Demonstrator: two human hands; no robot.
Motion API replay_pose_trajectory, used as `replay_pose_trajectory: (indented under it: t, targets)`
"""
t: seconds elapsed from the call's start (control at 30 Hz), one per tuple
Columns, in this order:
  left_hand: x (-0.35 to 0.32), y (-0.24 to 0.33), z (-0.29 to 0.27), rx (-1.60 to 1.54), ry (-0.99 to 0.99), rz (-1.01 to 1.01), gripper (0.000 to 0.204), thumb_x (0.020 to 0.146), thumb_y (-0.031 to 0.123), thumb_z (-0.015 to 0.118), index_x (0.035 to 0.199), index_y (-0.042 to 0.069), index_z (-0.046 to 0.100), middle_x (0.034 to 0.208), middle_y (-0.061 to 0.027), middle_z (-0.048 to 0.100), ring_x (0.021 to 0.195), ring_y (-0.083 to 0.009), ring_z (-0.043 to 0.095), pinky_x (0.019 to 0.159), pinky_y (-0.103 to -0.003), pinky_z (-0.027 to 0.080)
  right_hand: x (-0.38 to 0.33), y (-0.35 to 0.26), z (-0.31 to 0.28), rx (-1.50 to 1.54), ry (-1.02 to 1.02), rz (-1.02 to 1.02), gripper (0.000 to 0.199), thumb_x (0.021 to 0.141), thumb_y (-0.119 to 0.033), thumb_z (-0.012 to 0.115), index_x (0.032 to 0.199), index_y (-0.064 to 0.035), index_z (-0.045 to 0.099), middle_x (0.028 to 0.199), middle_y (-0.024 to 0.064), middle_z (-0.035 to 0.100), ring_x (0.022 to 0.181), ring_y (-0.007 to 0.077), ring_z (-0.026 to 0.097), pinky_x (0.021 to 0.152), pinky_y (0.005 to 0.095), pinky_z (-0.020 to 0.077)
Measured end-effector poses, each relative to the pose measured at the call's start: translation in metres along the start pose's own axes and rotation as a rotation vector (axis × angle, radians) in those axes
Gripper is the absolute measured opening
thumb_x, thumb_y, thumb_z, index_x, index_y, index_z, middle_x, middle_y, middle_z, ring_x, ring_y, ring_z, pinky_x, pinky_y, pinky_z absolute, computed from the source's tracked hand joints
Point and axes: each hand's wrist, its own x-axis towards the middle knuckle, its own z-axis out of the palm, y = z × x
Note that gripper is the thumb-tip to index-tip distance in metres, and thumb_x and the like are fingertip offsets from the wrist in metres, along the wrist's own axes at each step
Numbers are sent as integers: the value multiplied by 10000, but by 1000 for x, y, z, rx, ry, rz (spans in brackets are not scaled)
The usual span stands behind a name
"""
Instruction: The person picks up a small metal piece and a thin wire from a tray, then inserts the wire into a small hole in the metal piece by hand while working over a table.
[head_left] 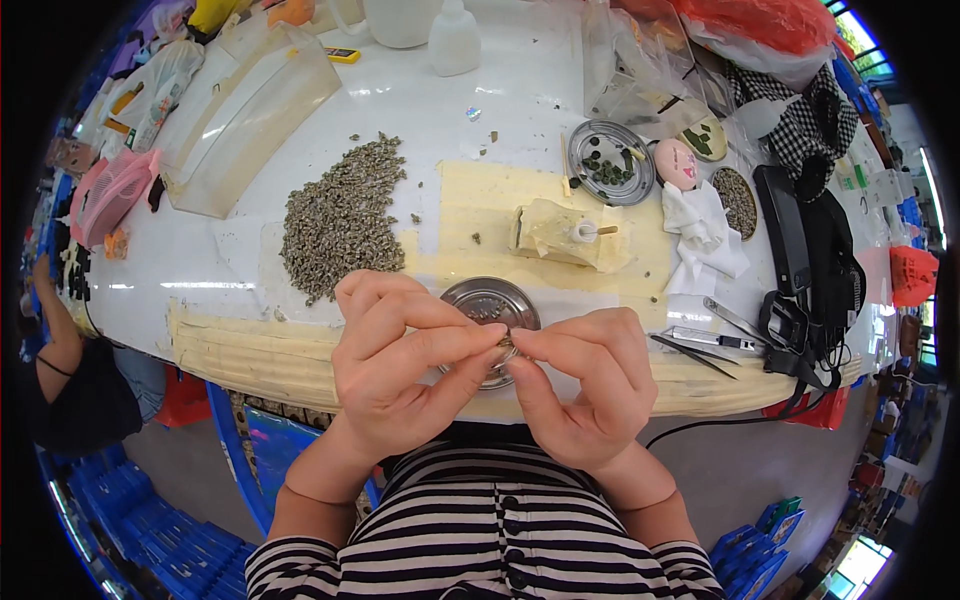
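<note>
White tabletop carries a broad heap of grey-green seeds within easy reach, left of a round metal dish set directly under the hands, likely so dropped bits land in it. Left hand and right hand meet above the dish, fingertips pinching one small seed between them, wrists bent inward, elbows low.

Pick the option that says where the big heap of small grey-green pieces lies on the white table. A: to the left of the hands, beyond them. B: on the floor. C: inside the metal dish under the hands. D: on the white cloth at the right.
A: the heap of grey-green pieces lies loose on the white table, left of and beyond both the left hand and the right hand.
</note>
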Motion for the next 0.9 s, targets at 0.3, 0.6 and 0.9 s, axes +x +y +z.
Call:
replay_pose_trajectory:
  t: [0.3, 0.6, 0.9]
  targets:
    - [-2, -2, -2, -22, -16, 89, 328, 659, 99, 841, 968, 187, 779, 857, 72, 649, 788, -159, 529, 769, -336, 318, 3, 4, -1, 413, -147, 259, 116, 785, -34, 760, 891, -40, 714, 795, 60, 658, 713, 194, 576, 662, 301, 426]
    - [0, 1, -1, 45, -3, 41, 288, 655, 38, 823, 925, 116, 760, 831, 15, 633, 790, -189, 509, 743, -333, 358, 1, 1, -3, 95, -25, 26, 171, 753, -37, 788, 903, -40, 707, 805, 51, 651, 719, 185, 567, 649, 295, 417]
    - [0, 0, -2, 4, 4, 33, 320, 663, 77, 837, 967, 157, 778, 836, 58, 651, 781, -156, 530, 762, -327, 314, 2, 4, -1, 210, -104, 189, 225, 718, -63, 821, 929, -54, 742, 828, 50, 680, 726, 202, 593, 665, 301, 440]
